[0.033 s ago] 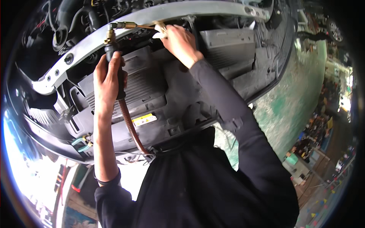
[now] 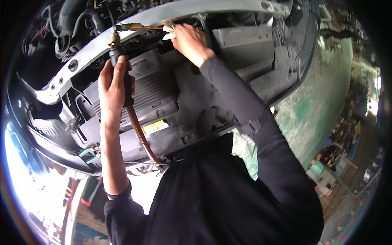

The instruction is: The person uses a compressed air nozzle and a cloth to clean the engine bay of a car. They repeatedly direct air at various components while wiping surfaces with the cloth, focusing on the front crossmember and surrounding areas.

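My left hand (image 2: pixel 112 87) is wrapped round the black grip of a hose-fed hand tool (image 2: pixel 129 87), held upright. Brass fittings (image 2: pixel 114 40) top the grip, and an elbow turns them into a thin copper-coloured tube (image 2: pixel 152 27) running right. A brown ribbed hose (image 2: pixel 137 130) leaves the grip's lower end and bends toward my body. At the tube's far end, my right hand (image 2: pixel 191 43) has its fingers closed on a crumpled whitish cloth or paper (image 2: pixel 168 30). The tube's tip is hidden there. Both hands are over a car's open front, by the silver crossbar (image 2: pixel 157 13).
Dark engine hoses (image 2: pixel 73 16) lie beyond the crossbar. Black plastic panels (image 2: pixel 188 96) with a yellow-and-white label (image 2: pixel 155 127) stretch below my hands. Teal-handled pliers (image 2: pixel 90 154) rest at the bumper's left edge. Green worn floor (image 2: pixel 314 94) and a cluttered bench (image 2: pixel 328 175) are at right.
Both hands sit slightly farther left, with the tool and cloth moving along. Their grips look the same.
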